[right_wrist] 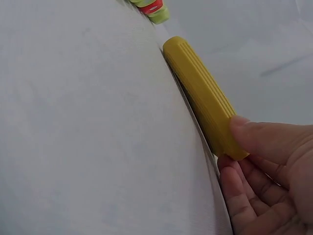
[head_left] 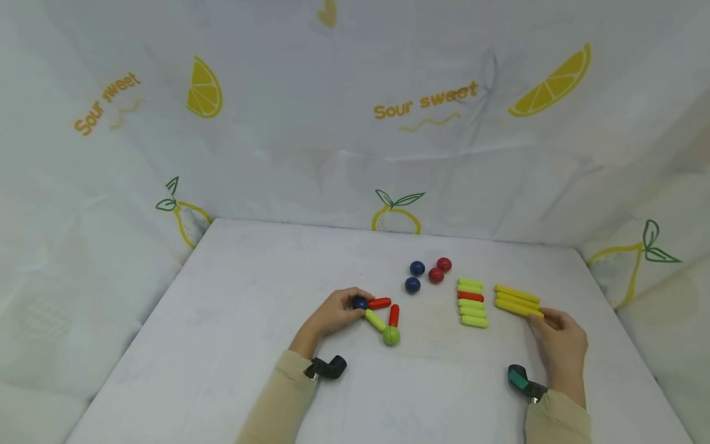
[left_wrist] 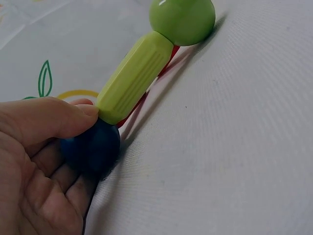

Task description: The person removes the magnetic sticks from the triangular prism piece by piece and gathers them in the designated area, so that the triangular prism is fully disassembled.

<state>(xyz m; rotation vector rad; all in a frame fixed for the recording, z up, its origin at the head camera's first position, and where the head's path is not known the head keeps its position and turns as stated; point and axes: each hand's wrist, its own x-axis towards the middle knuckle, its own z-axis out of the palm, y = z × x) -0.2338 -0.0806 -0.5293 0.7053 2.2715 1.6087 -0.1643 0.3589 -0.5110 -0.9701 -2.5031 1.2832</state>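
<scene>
My left hand [head_left: 334, 311] grips a dark blue ball [left_wrist: 95, 147], its thumb lying where the ball meets a light-green stick [left_wrist: 132, 81]. That stick runs to a green ball [head_left: 391, 335]. One red stick [head_left: 379, 303] sticks out from the blue ball, and another red stick [head_left: 394, 314] rises from the green one, so the joined pieces form an open shape on the table. On the right, my right hand [head_left: 563, 342] pinches the near end of a yellow stick [right_wrist: 200, 93] between thumb and fingers. Two more yellow sticks [head_left: 517, 293] lie alongside it.
Between the hands, a column of light-green sticks [head_left: 473, 312] includes one red stick [head_left: 470, 296]. Behind them sit two loose blue balls [head_left: 412, 285] and two red balls [head_left: 436, 275]. A white lemon-print cloth [head_left: 310, 172] hangs at the back of the white table [head_left: 222, 308].
</scene>
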